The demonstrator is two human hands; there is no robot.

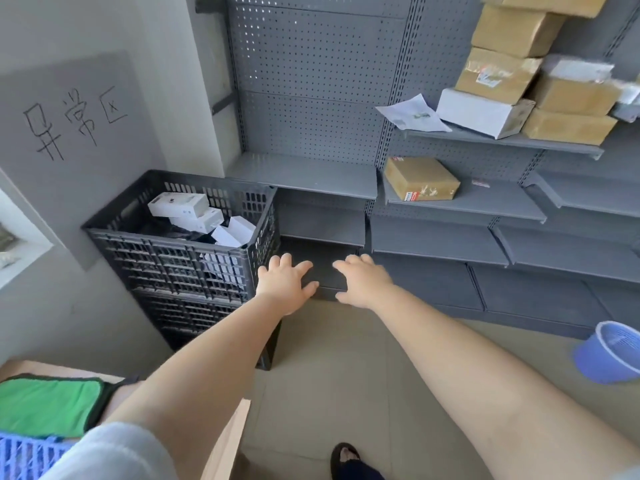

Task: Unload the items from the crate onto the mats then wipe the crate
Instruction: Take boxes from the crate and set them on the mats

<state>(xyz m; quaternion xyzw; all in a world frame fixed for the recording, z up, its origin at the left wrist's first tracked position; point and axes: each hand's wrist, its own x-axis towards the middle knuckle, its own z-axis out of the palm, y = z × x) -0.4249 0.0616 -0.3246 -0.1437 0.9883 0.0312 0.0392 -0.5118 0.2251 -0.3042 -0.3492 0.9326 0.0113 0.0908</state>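
— So, where does the crate [180, 258] sit?
— On the floor against the wall, just left of the grey shelving [450, 202], with white boxes [180, 204] piled inside; it seems stacked on another crate.
— And the hands?
— Both reach forward empty. The left hand [282, 284] hovers by the crate's near right corner, fingers spread; the right hand [363, 280] is beside it, fingers likewise spread.
— Best approach?
— I'd lift the top boxes first, one per hand, since they lean loosely and could slide.
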